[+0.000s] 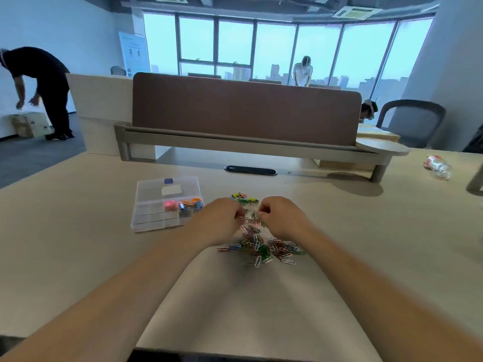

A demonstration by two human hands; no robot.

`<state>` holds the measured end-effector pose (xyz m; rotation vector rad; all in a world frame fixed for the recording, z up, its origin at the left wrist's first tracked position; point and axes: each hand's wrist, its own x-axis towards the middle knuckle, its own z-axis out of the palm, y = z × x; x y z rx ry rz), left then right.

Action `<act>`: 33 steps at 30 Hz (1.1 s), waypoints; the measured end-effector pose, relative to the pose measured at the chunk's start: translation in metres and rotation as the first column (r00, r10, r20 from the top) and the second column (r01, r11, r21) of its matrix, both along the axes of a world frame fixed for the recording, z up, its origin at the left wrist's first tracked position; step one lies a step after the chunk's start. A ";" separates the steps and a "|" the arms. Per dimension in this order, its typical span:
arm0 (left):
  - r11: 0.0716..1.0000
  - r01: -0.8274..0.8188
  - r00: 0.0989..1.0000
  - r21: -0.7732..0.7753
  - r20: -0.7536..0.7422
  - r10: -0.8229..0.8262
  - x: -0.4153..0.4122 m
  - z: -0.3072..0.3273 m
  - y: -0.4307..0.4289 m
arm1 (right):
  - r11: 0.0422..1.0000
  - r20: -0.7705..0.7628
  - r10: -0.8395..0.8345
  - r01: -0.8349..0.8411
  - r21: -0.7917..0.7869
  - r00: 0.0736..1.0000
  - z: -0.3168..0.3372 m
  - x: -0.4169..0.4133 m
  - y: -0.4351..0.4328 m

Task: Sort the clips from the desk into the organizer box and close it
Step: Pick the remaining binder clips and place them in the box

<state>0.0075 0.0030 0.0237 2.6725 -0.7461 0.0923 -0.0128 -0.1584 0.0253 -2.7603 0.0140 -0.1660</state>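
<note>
A heap of coloured paper clips (264,248) lies on the desk (78,244) in front of me, with a few small binder clips (241,197) at its far end. My left hand (218,219) and my right hand (281,218) rest side by side on the far part of the heap, fingers curled down among the clips. What each hand pinches is hidden by the fingers. A clear plastic organizer box (167,202) lies flat to the left of my left hand, its lid down; pink, orange and blue items show through it.
A brown partition screen (245,111) on a grey rail bounds the desk's far side, with a black cable slot (250,170) before it. A crumpled plastic bottle (437,166) lies at far right. A grey chair (411,121) and other people stand beyond.
</note>
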 end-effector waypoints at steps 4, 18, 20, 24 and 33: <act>0.998 0.038 0.999 0.041 -0.015 -0.037 -0.004 -0.012 -0.018 | 0.999 -0.051 -0.046 0.046 -0.006 0.998 -0.009 -0.018 -0.024; 0.988 0.004 1.000 0.152 -0.023 -0.001 0.027 -0.044 -0.031 | 1.000 -0.139 -0.008 0.009 0.010 0.990 -0.034 0.000 -0.037; 0.992 0.018 1.000 0.128 -0.006 -0.017 0.030 -0.046 -0.032 | 1.000 -0.125 0.005 -0.006 -0.006 0.992 -0.034 0.007 -0.035; 0.999 0.023 0.998 0.045 0.058 -0.026 0.037 -0.049 -0.033 | 1.000 -0.066 -0.005 0.003 -0.018 0.998 -0.034 0.021 -0.034; 0.994 0.075 0.995 0.076 0.060 -0.080 0.046 -0.050 -0.046 | 1.000 -0.049 -0.013 0.013 0.003 0.999 -0.040 0.036 -0.038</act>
